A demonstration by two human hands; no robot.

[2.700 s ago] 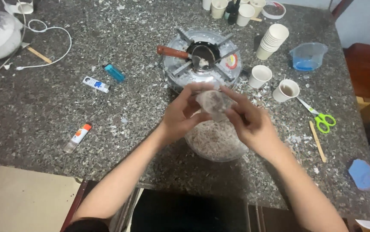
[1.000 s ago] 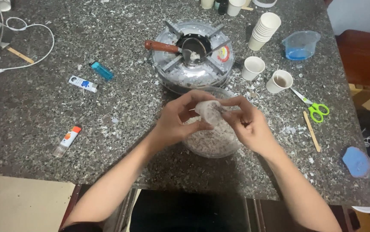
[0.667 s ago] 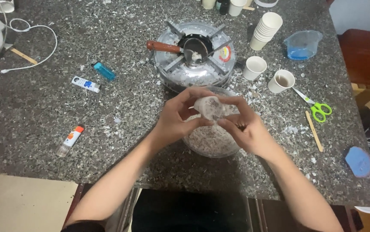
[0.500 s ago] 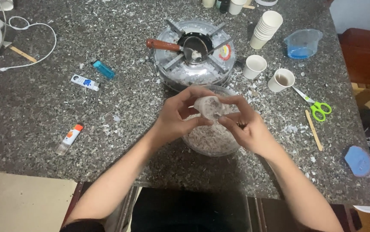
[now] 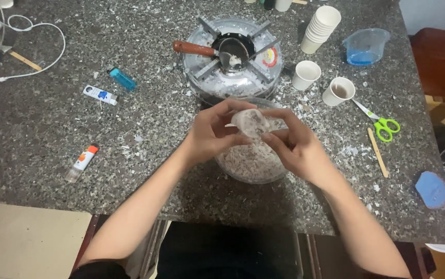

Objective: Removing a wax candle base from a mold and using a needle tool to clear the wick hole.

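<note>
A small pale lump (image 5: 251, 123) speckled with dark bits sits pinched between both hands, just above a clear bowl (image 5: 253, 173) of flaky shavings at the near edge of the bench (image 5: 52, 150). The left hand (image 5: 213, 133) has its grip closed on the lump from the left, fingers curled over its top; the right hand (image 5: 294, 145) closes on it from the right with thumb and fingertips. Compared with half a second ago, lump and hands have barely shifted, staying over the bowl. Just behind the bowl stands a small foil-wrapped stove (image 5: 233, 59) with a spoon (image 5: 217, 50) resting on it. Paper cups (image 5: 305, 75) and green scissors (image 5: 382, 124) lie to the right, lighters (image 5: 122, 78) to the left. The hands hide much of the bowl's far rim.
</note>
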